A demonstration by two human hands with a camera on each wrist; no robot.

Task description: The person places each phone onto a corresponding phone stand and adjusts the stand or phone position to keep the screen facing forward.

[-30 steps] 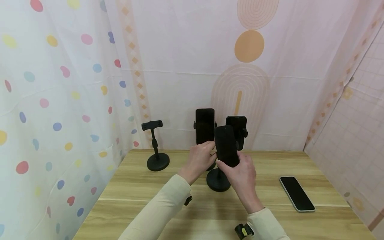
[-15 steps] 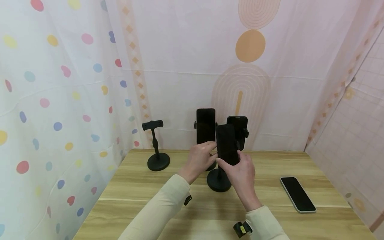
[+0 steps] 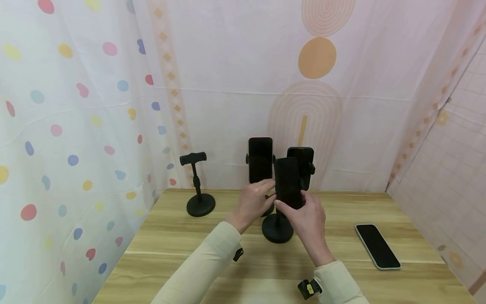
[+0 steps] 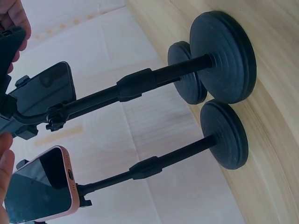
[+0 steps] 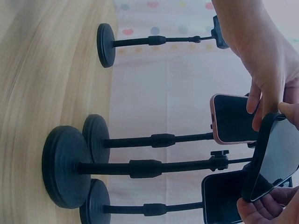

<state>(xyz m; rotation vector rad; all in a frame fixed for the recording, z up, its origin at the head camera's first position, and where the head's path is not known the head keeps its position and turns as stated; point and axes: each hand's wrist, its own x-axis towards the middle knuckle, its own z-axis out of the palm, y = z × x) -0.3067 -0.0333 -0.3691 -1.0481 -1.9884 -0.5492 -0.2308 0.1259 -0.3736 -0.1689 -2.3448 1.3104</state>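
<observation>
A black smartphone (image 3: pixel 287 181) stands near-upright at the head of a black phone stand (image 3: pixel 277 229) in front of me. My right hand (image 3: pixel 308 221) grips its lower end, thumb on the left edge and fingers on the right. At the phone's left edge my left hand (image 3: pixel 253 202) has its fingers curled against the stand's clamp, which is mostly hidden behind the phone. Seen from the right wrist, the phone (image 5: pixel 275 156) tilts slightly, with the left hand (image 5: pixel 261 60) reaching it from above.
Behind stand two more holders carrying phones, one pink-edged (image 4: pixel 42 184) and one black (image 3: pixel 303 164). A phone-less stand (image 3: pixel 200 204) is at the back left. A light-edged phone (image 3: pixel 377 247) lies on the right of the wooden table (image 3: pixel 171 253). Curtains surround the back and sides.
Both hands stay at the phone. The phone has shifted very slightly to the right in the view; its hold by the hands looks the same.
</observation>
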